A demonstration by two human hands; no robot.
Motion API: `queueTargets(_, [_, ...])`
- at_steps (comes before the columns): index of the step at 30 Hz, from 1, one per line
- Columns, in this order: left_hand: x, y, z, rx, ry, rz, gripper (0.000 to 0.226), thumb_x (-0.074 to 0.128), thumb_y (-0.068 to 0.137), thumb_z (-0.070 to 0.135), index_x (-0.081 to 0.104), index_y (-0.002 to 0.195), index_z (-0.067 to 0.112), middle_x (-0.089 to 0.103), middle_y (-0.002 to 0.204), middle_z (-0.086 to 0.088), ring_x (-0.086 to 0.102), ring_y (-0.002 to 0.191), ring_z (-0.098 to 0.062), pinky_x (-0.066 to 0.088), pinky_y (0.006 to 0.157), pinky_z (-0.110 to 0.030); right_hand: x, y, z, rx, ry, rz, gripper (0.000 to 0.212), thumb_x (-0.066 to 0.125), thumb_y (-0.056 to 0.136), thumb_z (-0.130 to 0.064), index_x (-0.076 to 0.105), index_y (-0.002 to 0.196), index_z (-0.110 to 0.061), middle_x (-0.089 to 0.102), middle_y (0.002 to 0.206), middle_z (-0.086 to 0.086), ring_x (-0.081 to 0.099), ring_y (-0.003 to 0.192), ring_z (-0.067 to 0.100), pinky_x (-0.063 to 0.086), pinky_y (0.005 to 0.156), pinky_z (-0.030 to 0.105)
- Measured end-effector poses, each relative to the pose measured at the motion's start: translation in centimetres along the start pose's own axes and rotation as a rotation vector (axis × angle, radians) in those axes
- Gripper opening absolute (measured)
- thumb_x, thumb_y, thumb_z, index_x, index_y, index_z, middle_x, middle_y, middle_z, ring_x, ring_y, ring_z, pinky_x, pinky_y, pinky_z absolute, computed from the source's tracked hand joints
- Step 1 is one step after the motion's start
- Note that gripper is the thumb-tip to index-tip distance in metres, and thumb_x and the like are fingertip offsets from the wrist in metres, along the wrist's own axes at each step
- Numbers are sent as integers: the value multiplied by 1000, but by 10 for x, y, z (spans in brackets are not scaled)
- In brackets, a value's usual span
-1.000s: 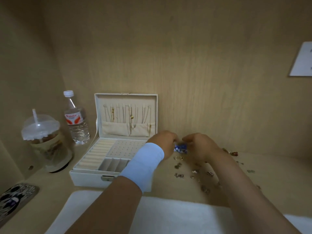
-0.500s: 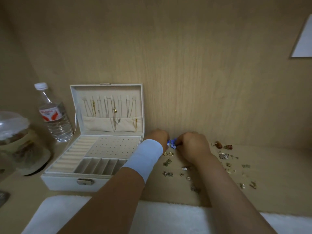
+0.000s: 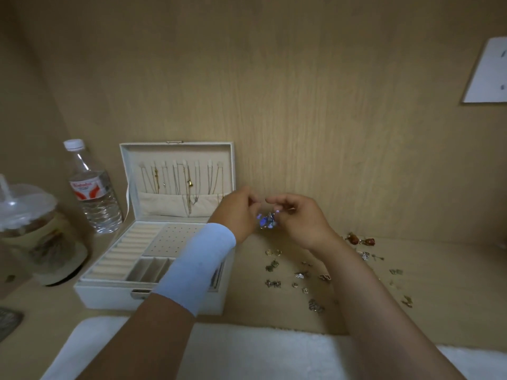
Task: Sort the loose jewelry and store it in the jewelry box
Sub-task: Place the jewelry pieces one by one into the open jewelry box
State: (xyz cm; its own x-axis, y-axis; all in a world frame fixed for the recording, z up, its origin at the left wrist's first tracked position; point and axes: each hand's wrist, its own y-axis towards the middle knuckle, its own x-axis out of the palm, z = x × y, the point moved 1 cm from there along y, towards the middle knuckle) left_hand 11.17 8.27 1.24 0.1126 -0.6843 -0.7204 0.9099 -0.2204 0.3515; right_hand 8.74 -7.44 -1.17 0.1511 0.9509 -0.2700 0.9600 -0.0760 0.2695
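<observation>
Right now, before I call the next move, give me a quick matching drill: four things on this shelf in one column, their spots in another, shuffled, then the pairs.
Things:
1. water bottle
2. blue jewelry piece
3. necklaces
4. amber earrings

Places:
A. hanging inside the lid of the jewelry box
B. lying by the back wall, right of the right hand
C. standing left of the box
D. held up between the left hand and the right hand

Pairs: 1-C, 2-D, 3-A, 4-B
</observation>
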Motion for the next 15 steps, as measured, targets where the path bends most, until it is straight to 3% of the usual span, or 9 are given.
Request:
queueTargets(2, [-20,-11,-5,-31,-190,19,8,56,96,16,55,91,22,66,100,0,65,90,-18,54,82,-34,7,-3,-15,6,102,-29,39,55,92,8,72,101,-26,61,88,-2,61,79,13,58,89,39])
queueTargets(5, [-47,-31,-14,-122,-480,19,11,51,98,8,53,92,18,71,92,-6,70,80,-21,61,73,-35,26,-12,-39,18,219,-106,35,55,92,11,71,103,-19,58,90,3,61,78,16,59,82,35])
queueTargets(9, [-75,-56,-33,-166,-420,-25,25,41,101,7,61,94,19,66,80,-2,59,65,-17,52,60,-30,56,-28,-60,17,267,-185,32,58,91,10,72,102,-16,58,90,3,61,74,13,60,79,34])
queueTargets(12, [-90,-73,-48,-205,-388,-133,26,43,102,15,68,95,16,59,74,0,52,58,-11,46,60,-25,78,-37,-63,20,277,-223,33,60,90,9,74,97,-19,61,91,3,63,73,10,60,74,28])
queueTargets(15, [-100,-85,-60,-169,-289,-161,23,50,100,24,71,103,13,63,79,1,54,60,-1,44,61,-13,94,-44,-63,7,267,-210,33,62,89,10,74,95,-21,65,92,3,65,71,10,58,73,26])
